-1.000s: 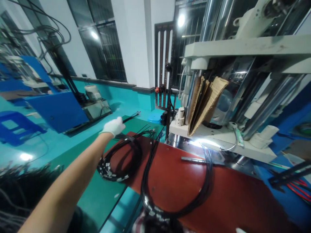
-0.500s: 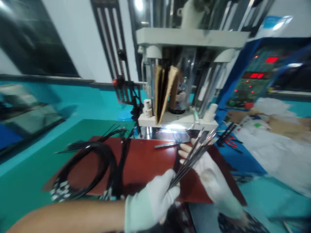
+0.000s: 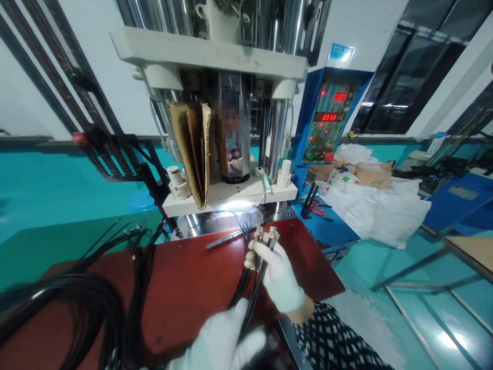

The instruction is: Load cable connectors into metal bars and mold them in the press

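Note:
A bundle of thin black cables (image 3: 256, 288) with metal end fittings (image 3: 271, 235) slants up from the table's front edge. My right hand (image 3: 275, 272), in a white glove, is closed around the bundle just below the fittings. Lower down, my left hand (image 3: 219, 336), also gloved and a little blurred, is wrapped around the same cables between thumb and fingers. Behind my right hand, more thin cables (image 3: 243, 226) run from the press base down over the red-brown board (image 3: 185, 277). A flat metal bar (image 3: 225, 239) lies by them.
A white press (image 3: 231, 198) with folded cardboard (image 3: 192, 154) stands ahead. Large coils of black cable (image 3: 77, 293) cover the board's left side. At right are red-handled pliers (image 3: 318, 208), a lit control box (image 3: 327, 118) and white sacks (image 3: 370, 205).
The view has swung right. My right hand was open with fingers spread beside the cable tips; now it is closed on the bundle near its fittings. My left hand keeps hold lower down.

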A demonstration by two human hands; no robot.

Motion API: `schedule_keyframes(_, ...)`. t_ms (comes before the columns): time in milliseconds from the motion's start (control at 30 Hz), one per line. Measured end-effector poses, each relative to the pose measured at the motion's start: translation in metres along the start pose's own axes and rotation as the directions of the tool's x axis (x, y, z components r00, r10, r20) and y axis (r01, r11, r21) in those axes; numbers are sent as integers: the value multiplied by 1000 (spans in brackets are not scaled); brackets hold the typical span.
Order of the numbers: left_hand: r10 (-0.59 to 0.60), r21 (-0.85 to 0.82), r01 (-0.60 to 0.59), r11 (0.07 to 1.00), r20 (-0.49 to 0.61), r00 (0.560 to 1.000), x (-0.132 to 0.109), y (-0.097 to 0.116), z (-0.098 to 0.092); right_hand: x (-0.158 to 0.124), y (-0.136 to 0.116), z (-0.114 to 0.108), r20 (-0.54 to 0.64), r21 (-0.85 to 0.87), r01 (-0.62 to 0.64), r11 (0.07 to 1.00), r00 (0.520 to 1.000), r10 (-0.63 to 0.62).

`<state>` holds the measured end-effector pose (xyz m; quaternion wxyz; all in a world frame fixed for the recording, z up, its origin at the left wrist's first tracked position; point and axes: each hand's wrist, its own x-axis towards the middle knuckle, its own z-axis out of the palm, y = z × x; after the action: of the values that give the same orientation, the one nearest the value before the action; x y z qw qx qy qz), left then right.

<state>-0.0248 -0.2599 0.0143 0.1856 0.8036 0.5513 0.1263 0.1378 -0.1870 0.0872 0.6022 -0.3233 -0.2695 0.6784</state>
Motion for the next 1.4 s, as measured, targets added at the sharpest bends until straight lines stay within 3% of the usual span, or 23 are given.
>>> schedule_keyframes(67,70,44,-66,997,-98,993,28,-11,-30,9,5,-6,24,9,-43,999,999,43)
schedule_keyframes(167,38,195,7,981,-225,974,90,-35,-67,22,12,-15,10,-74,-74,994,997,75)
schedule_keyframes(267,36,316,1,949,-110,993,144,-55,-74,30,18,-20,-42,-195,-142,971,990,136)
schedule_keyframes(333,34,341,-12,940,-57,998,160,-60,-69,31,20,-23,-33,-243,-185,952,983,182)
schedule_keyframes(433,4,342,7,940,-31,999,151,-64,-63,28,22,-28,-4,-256,-207,944,977,213)
schedule_keyframes(600,-242,292,228,929,11,970,85,-86,-82,27,24,-37,-17,-213,-186,959,982,187)
schedule_keyframes(700,-333,-24,333,943,5,943,47,-96,-99,26,26,-33,28,-251,-188,950,979,201)
schedule_keyframes(733,-359,-190,356,915,18,933,39,-96,-103,25,26,-29,51,-265,-193,945,976,213)
schedule_keyframes(800,-375,-520,374,768,109,921,29,-90,-108,19,27,-18,102,-285,-203,937,965,240)
schedule_keyframes(900,-264,-794,362,489,261,929,33,-74,-104,8,28,2,189,-358,-208,910,939,289)
schedule_keyframes(967,-142,-868,324,376,291,946,44,-63,-98,5,29,12,246,-439,-230,869,899,362)
schedule_keyframes(1067,17,-931,199,307,214,977,60,-51,-87,7,36,17,266,-559,-244,792,852,450)
schedule_keyframes(1133,62,-951,123,284,146,987,66,-46,-81,10,40,16,243,-616,-212,759,865,439)
schedule_keyframes(1233,89,-966,125,226,148,985,67,-40,-76,10,45,13,235,-654,-156,741,888,395)
schedule_keyframes(1400,159,-979,105,173,132,978,64,-34,-75,7,44,14,246,-655,-185,733,864,438)
